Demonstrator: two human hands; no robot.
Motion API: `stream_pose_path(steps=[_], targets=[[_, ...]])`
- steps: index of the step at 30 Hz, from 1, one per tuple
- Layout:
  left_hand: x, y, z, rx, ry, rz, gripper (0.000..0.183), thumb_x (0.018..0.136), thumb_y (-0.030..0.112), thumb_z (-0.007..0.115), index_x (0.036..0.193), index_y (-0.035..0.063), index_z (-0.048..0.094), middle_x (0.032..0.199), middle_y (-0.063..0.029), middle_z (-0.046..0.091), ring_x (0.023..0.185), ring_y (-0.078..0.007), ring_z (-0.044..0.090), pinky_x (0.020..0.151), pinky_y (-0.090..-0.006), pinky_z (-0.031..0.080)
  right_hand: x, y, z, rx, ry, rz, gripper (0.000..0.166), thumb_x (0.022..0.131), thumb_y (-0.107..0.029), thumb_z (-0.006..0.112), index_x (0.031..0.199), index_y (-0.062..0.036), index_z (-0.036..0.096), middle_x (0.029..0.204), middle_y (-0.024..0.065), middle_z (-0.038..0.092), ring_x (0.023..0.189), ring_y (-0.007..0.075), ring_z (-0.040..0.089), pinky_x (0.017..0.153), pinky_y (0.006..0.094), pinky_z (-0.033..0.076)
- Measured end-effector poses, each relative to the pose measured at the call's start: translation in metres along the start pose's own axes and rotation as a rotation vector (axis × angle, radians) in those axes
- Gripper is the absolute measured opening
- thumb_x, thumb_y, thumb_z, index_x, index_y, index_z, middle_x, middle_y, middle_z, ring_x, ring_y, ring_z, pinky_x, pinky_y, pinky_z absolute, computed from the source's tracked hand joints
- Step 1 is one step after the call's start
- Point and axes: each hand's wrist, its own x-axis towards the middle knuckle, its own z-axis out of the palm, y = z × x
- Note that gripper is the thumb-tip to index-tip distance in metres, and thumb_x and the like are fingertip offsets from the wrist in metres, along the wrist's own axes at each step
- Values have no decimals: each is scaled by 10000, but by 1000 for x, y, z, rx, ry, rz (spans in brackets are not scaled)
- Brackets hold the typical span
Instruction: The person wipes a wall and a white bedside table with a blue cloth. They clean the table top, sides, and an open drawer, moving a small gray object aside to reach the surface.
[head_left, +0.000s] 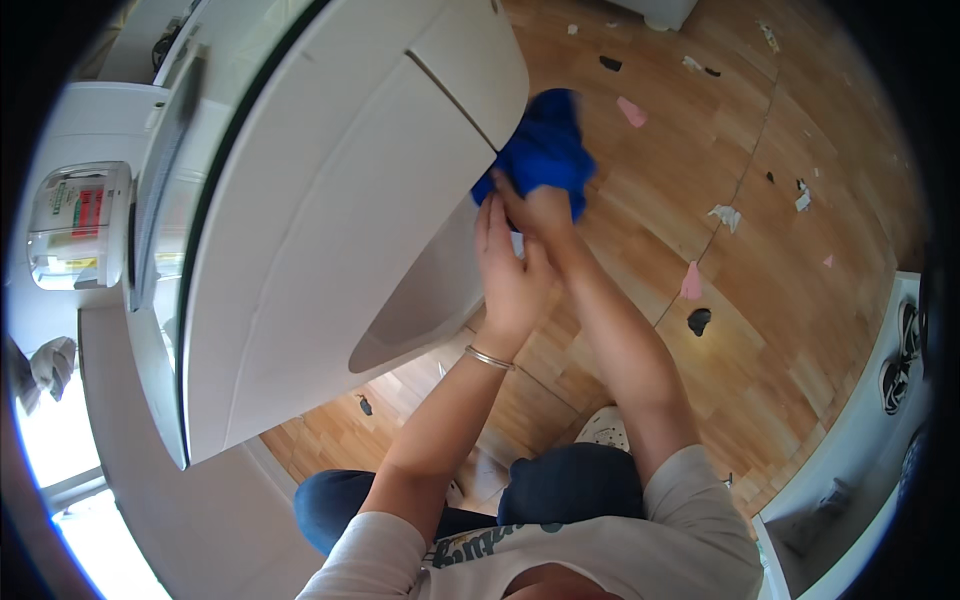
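A blue cloth is bunched against the rounded lower corner of a white cabinet with a dark-edged glass top. My right hand grips the cloth, and its folds hide most of the fingers. Close beside it, my left hand reaches to the cabinet's lower edge with straight fingers and the thumb apart. Its fingertips meet the edge of the cloth and my right hand. A bit of something white shows between the hands; what it is I cannot tell. A silver bangle circles my left wrist.
Scraps of pink paper, white paper and black pieces litter the wood-look floor. Sneakers stand on a white shelf at right. A clear plastic box sits at far left. My knees are bent below.
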Motion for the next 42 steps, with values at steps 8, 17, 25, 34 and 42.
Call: stream_pose_path(steps=[8, 17, 25, 34, 42], targets=[[-61, -135, 0, 504, -212, -181, 515, 969, 301, 504, 1428, 77, 436, 1457, -269, 379, 1339, -536, 302, 1117, -571, 271, -105, 66, 39, -669, -768, -46, 558, 776, -431, 670, 1245, -131, 641, 1344, 169, 518, 1419, 452, 239, 1153, 584, 167], [-107, -171, -12, 628, -181, -307, 581, 971, 391, 492, 1362, -35, 439, 1391, -336, 393, 1320, -532, 327, 1097, -587, 275, -149, 48, 29, -153, -826, -144, 391, 716, -153, 713, 1091, -52, 671, 1282, 193, 557, 1277, 402, 457, 1075, 475, 365], [-6, -162, 60, 806, -256, -132, 644, 927, 504, 527, 1364, 32, 486, 1374, -283, 420, 1353, -546, 271, 1066, -654, 258, -134, 61, -44, -197, -175, 374, 307, 826, -89, 674, 1123, -27, 632, 1131, 188, 624, 998, 357, 601, 861, 423, 494], [40, -135, 106, 648, -469, 112, 630, 890, 422, 603, 1389, 67, 452, 1440, -264, 363, 1392, -530, 209, 1083, -690, 189, -133, 84, -46, -11, 56, 875, 537, 891, -137, 634, 1380, -13, 449, 1085, 170, 640, 809, 254, 637, 739, 355, 526], [-73, -151, 34, 649, -472, -29, 625, 825, 263, 647, 1379, 76, 425, 1404, -236, 372, 1399, -512, 210, 1085, -690, 174, -176, 72, 4, -154, -164, 622, 531, 867, -159, 646, 1315, 71, 478, 1346, 300, 465, 1177, 431, 512, 1003, 407, 429]])
